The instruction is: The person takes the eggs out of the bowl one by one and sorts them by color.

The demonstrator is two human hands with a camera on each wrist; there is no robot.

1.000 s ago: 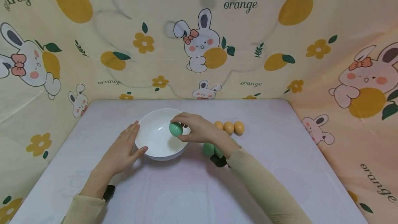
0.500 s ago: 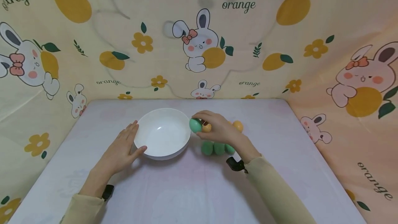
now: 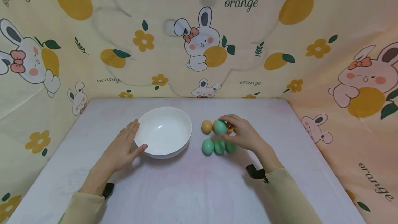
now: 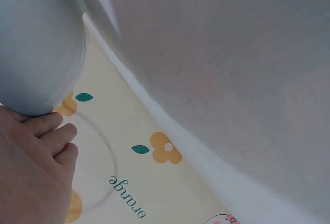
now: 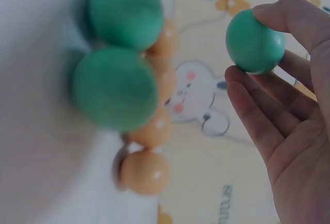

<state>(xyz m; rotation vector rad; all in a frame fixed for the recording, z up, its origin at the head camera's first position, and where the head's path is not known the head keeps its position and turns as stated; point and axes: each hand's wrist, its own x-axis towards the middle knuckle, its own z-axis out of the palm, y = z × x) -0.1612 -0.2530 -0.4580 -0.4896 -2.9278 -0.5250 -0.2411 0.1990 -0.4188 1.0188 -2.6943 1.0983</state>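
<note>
My left hand [image 3: 119, 149] rests against the left side of a white bowl [image 3: 163, 132], with straight fingers along its outside and the thumb by the near rim. In the left wrist view, fingertips [image 4: 51, 123] touch the bowl's outer wall. Between thumb and fingertips, my right hand [image 3: 245, 134] pinches a green egg [image 3: 220, 127], plainly seen in the right wrist view as a smooth green egg [image 5: 254, 41]. The hand hovers at the row of orange eggs [image 3: 206, 127] and partly hides it. Just nearer lies a row of green eggs [image 3: 207, 147] on the table.
The table [image 3: 186, 189] wears a pale cloth. Behind and at both sides stand curtains [image 3: 130, 34] printed with rabbits and oranges. The two egg rows lie right of the bowl, close together.
My right hand has carried the green egg rightward, from over the bowl, past its right rim, to the orange row. The left hand stays at the bowl.
</note>
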